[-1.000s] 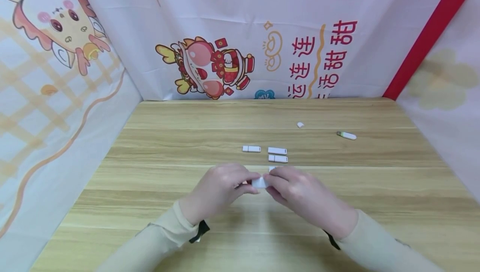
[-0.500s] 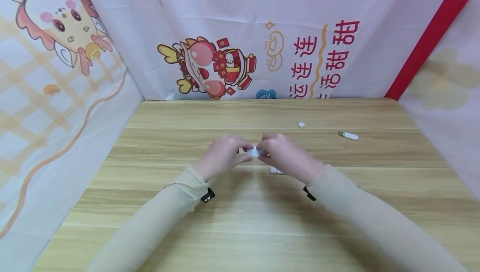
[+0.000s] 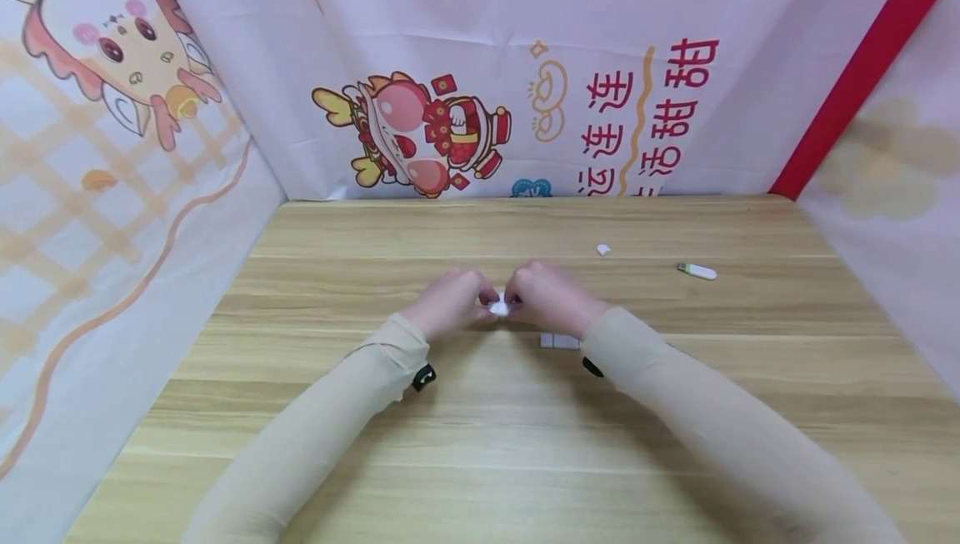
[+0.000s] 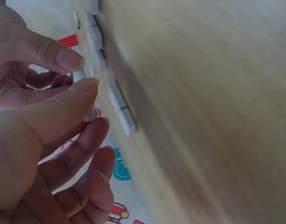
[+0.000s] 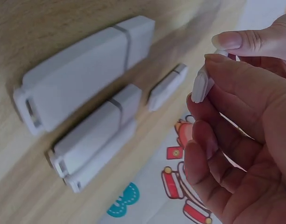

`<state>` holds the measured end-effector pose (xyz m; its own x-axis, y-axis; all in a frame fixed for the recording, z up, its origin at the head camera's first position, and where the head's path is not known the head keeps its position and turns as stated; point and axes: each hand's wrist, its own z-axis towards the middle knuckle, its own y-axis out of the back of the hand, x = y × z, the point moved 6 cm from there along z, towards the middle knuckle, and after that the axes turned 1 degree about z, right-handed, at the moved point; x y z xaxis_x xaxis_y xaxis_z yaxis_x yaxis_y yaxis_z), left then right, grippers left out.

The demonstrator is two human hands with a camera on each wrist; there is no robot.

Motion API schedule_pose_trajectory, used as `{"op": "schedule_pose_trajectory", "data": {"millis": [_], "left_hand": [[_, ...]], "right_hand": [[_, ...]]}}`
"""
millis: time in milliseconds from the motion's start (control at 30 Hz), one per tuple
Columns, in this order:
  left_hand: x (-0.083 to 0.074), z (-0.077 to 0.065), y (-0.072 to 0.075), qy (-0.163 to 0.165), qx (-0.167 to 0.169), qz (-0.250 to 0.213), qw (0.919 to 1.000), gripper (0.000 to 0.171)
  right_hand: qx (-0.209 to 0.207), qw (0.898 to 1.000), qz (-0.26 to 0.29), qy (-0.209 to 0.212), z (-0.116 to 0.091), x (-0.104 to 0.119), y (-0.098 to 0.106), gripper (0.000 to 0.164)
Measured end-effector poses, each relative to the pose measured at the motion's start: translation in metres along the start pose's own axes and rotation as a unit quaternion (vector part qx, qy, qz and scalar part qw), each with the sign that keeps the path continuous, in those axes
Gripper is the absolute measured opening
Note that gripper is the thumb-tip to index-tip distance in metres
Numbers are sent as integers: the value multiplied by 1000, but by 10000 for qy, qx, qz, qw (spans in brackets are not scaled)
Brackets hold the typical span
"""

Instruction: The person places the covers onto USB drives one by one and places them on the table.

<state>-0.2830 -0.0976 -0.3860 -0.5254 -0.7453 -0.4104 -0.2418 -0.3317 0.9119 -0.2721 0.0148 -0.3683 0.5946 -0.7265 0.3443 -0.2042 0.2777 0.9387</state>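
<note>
A small white USB stick (image 3: pixel 500 307) is pinched at its two ends by both hands above the middle of the table. My left hand (image 3: pixel 452 301) holds its left end and my right hand (image 3: pixel 547 296) its right end. In the left wrist view, the stick (image 4: pixel 90 114) shows below the left thumb. The right wrist view shows one end of that stick (image 5: pixel 201 85) past the right thumb and forefinger. A capped white USB stick (image 3: pixel 560 341) lies on the table by the right wrist. Other capped sticks (image 5: pixel 98 130) lie beyond it, covered by the right hand in the head view.
Toward the back right of the wooden table (image 3: pixel 375 236) lies a small white cap (image 3: pixel 603 250). Further right is a white and green USB stick (image 3: pixel 697 272) with its metal plug bare. A printed cloth (image 3: pixel 457 44) hangs behind the table's back edge.
Both hands have moved forward over the table with the USB stick, then slightly left. The stick by the right wrist shows more fully. Cap and green-white stick have stayed put.
</note>
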Motion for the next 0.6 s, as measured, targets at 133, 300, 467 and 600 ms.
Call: {"op": "schedule_pose_trajectory", "data": {"millis": [133,300,467,600], "left_hand": [[4,4,-6,8,62,111,9999,15],[5,7,-11,-12,151,327,9994,11],[5,8,-13,-15,153,398,9991,8],[6,8,-14,20,169,335,9993,8]], "right_hand": [[55,10000,8,64,6,-3,-8,7],[305,9994,-82,-136,11,-7,-16,4],[477,9984,-86,-304,13,-9,-22,3],[430,9987,-122,-257,14,-9,-24,3]]}}
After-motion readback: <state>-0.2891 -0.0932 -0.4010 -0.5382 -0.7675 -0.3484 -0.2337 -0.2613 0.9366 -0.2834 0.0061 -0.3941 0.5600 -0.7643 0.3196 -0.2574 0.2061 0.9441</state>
